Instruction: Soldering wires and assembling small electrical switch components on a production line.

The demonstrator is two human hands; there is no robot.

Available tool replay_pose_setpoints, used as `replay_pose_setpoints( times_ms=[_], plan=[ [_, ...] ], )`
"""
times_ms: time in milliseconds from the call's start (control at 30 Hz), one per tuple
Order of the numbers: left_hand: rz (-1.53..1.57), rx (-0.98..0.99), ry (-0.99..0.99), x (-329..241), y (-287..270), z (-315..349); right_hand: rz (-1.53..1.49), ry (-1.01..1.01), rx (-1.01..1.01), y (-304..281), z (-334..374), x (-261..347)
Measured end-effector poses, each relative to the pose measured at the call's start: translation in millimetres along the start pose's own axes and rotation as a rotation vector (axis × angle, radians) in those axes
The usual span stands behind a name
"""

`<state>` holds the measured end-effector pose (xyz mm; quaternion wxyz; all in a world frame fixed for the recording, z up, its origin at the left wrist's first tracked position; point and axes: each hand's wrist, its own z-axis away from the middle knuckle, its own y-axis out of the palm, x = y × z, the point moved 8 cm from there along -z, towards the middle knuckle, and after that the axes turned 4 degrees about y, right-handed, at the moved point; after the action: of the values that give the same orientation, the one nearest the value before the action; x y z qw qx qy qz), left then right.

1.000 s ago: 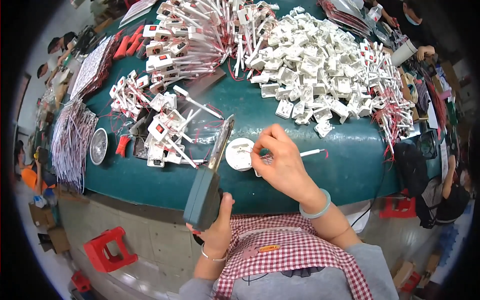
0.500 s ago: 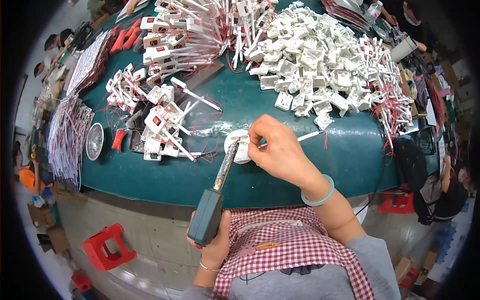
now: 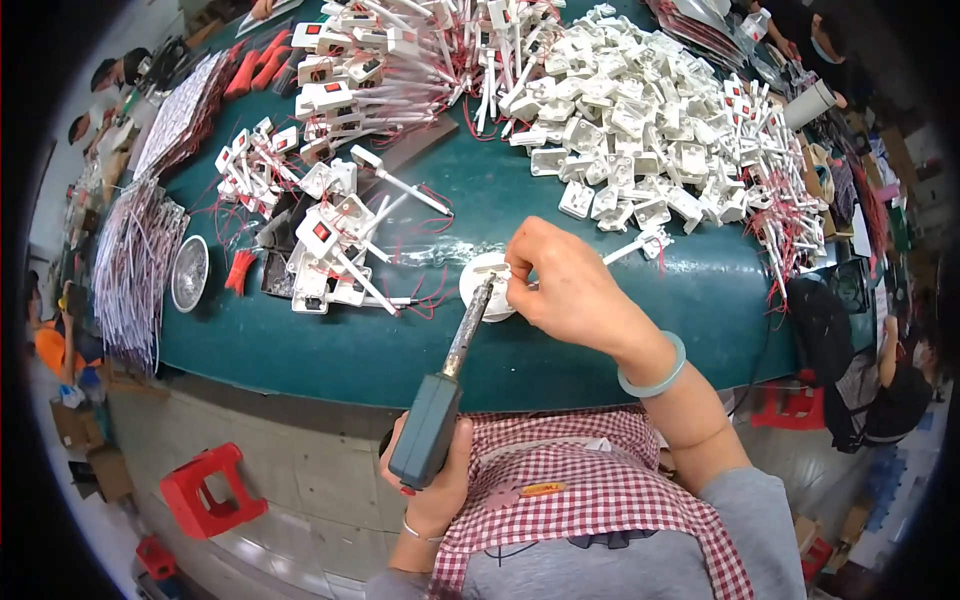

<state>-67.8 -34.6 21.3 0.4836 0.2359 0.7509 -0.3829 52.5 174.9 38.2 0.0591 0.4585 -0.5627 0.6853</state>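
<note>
My left hand (image 3: 432,475) is wrapped round the dark green handle of a soldering gun (image 3: 428,430). Its long metal barrel slants up and away, with the tip over a round white piece (image 3: 474,290) on the green table. My right hand (image 3: 565,280) is closed in a pinch at the right side of that piece. What its fingertips hold is too small and partly hidden. A thin white tube (image 3: 625,250) sticks out beyond the right hand toward a small white plastic part with a red wire.
White plastic housings (image 3: 630,130) lie heaped at the back. Left of my hands are switch boxes with red rockers and wired tubes (image 3: 325,240), and a clear bowl (image 3: 190,273). More wired tubes (image 3: 785,190) lie right. A red stool (image 3: 213,490) stands on the floor.
The view has shifted slightly. The white tube beyond my right hand has swung farther away, its end now by the small white part. Both hands keep their grip, with the soldering tip still at the round piece.
</note>
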Motion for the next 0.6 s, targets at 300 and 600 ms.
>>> replay_pose_setpoints(
  times_ms=[300, 600],
  plan=[
    [-0.020, 0.094, 0.000, -5.2, 1.6, -5.5, 0.044, -0.036, 0.079, 1.4, -6.0, 3.6],
    [0.028, 0.101, -0.097, 2.9, 6.1, -2.3, 0.070, -0.028, 0.091, 2.0, -6.8, 5.1]
  ],
)
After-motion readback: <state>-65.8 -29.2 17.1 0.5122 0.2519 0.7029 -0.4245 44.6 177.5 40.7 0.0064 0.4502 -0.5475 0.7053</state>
